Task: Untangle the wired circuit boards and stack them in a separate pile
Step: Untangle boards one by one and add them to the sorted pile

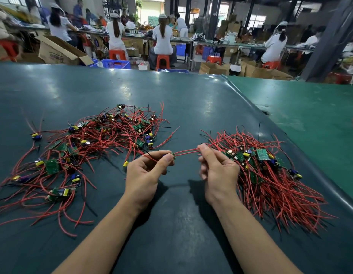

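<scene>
At nine o'clock on the dark green mat [171,99], whose smooth, faintly glossy surface throws back pale ceiling light, lies the tangled heap [88,143]: thin red wires looping and crossing in loose curves, with a few black strands among them, and small green rectangular boards carrying yellow and blue blocky parts scattered through the mess. One flat green board [52,166] sits face-up near the heap's lower left. Toward six o'clock the left hand [146,173] has its thumb and curled fingers pinched on a small circuit board [172,156], held just above the mat between the two piles; only its edge shows past the fingertips. From that board a pair of red wires [186,151] runs straight and taut toward three o'clock into the right hand [218,171], whose thumb and bent fingers grip them. Just beside that hand, at three to four o'clock, lies the sorted pile [270,175]: boards bunched at the top, their red wires combed roughly parallel and fanning down toward the near edge. Beyond twelve o'clock, seated workers [162,40] in white tops sit on red stools [162,62] at long benches.
</scene>
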The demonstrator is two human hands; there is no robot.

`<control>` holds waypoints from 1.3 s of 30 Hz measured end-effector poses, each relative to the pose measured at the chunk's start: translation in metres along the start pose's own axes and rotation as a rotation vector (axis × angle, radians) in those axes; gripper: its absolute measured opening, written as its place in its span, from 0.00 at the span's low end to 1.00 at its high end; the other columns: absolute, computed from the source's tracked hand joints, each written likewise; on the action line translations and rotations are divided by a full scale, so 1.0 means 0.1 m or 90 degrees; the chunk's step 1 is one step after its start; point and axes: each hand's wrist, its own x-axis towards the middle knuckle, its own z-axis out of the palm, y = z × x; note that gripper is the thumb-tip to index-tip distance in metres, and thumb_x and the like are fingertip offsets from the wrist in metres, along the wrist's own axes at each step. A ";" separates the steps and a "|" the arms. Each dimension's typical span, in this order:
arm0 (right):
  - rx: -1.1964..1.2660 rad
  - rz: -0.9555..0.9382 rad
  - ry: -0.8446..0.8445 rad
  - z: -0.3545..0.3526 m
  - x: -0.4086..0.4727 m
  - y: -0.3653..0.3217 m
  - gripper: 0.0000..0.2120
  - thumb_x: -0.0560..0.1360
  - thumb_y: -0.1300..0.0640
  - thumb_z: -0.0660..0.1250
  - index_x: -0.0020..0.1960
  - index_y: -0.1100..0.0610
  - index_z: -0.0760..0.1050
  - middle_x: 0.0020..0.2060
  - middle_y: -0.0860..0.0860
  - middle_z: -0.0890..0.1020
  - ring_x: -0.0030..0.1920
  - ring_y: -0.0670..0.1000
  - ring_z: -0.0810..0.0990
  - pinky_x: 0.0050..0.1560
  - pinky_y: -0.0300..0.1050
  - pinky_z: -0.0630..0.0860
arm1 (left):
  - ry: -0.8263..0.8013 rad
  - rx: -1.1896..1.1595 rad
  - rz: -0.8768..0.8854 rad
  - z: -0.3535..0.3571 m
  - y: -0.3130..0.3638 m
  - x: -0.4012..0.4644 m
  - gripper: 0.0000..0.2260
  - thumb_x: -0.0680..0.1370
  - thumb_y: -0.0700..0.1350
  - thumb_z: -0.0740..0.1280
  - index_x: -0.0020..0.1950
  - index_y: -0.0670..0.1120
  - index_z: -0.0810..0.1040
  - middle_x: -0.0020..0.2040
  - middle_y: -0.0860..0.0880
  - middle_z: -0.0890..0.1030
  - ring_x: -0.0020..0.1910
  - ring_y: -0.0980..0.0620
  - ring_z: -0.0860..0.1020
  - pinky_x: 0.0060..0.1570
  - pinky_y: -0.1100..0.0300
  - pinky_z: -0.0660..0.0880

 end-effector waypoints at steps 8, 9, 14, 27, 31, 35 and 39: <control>-0.191 -0.132 0.075 -0.11 0.10 0.09 0.15 0.74 0.56 0.72 0.29 0.51 0.79 0.24 0.47 0.74 0.26 0.50 0.68 0.30 0.43 0.65 | 0.123 0.044 0.084 0.01 0.00 0.04 0.03 0.77 0.44 0.69 0.46 0.45 0.81 0.34 0.53 0.82 0.31 0.61 0.75 0.37 0.69 0.73; -0.229 -0.127 0.069 -0.12 0.10 0.10 0.15 0.74 0.55 0.72 0.29 0.51 0.78 0.24 0.47 0.74 0.28 0.52 0.69 0.32 0.45 0.66 | 0.138 0.053 0.098 0.00 0.00 0.03 0.05 0.76 0.46 0.69 0.45 0.46 0.80 0.34 0.53 0.81 0.32 0.61 0.75 0.37 0.69 0.73; -0.426 -0.087 -0.016 -0.17 0.06 0.13 0.07 0.73 0.53 0.73 0.39 0.52 0.76 0.32 0.50 0.79 0.33 0.57 0.76 0.38 0.52 0.74 | 0.137 0.059 0.161 0.00 0.03 0.03 0.05 0.78 0.47 0.64 0.48 0.46 0.74 0.43 0.52 0.82 0.41 0.56 0.80 0.44 0.64 0.76; -0.174 0.146 -0.323 -0.04 -0.13 0.03 0.18 0.66 0.40 0.71 0.37 0.57 0.84 0.24 0.48 0.69 0.23 0.44 0.62 0.22 0.33 0.57 | -0.094 -0.021 -0.014 0.08 0.05 -0.06 0.10 0.68 0.51 0.72 0.40 0.45 0.83 0.25 0.51 0.74 0.20 0.57 0.66 0.21 0.67 0.62; -0.173 0.137 -0.318 -0.05 -0.13 0.02 0.14 0.67 0.48 0.73 0.41 0.59 0.85 0.23 0.46 0.68 0.22 0.42 0.61 0.21 0.35 0.58 | -0.159 0.025 -0.036 0.08 0.01 -0.08 0.09 0.68 0.50 0.73 0.41 0.45 0.85 0.30 0.48 0.77 0.26 0.55 0.68 0.26 0.65 0.64; -0.121 0.089 -0.302 -0.05 -0.12 0.02 0.07 0.75 0.63 0.69 0.41 0.59 0.85 0.31 0.51 0.84 0.33 0.44 0.81 0.37 0.34 0.76 | -0.179 0.067 -0.043 0.04 0.02 -0.06 0.11 0.71 0.49 0.71 0.43 0.41 0.83 0.31 0.45 0.77 0.28 0.54 0.68 0.30 0.64 0.63; -0.134 0.042 -0.264 -0.05 -0.13 0.03 0.07 0.74 0.67 0.70 0.40 0.61 0.85 0.25 0.47 0.81 0.26 0.40 0.77 0.30 0.29 0.71 | -0.216 0.048 -0.087 0.04 0.03 -0.05 0.10 0.73 0.47 0.69 0.43 0.39 0.81 0.28 0.53 0.75 0.24 0.60 0.67 0.25 0.70 0.63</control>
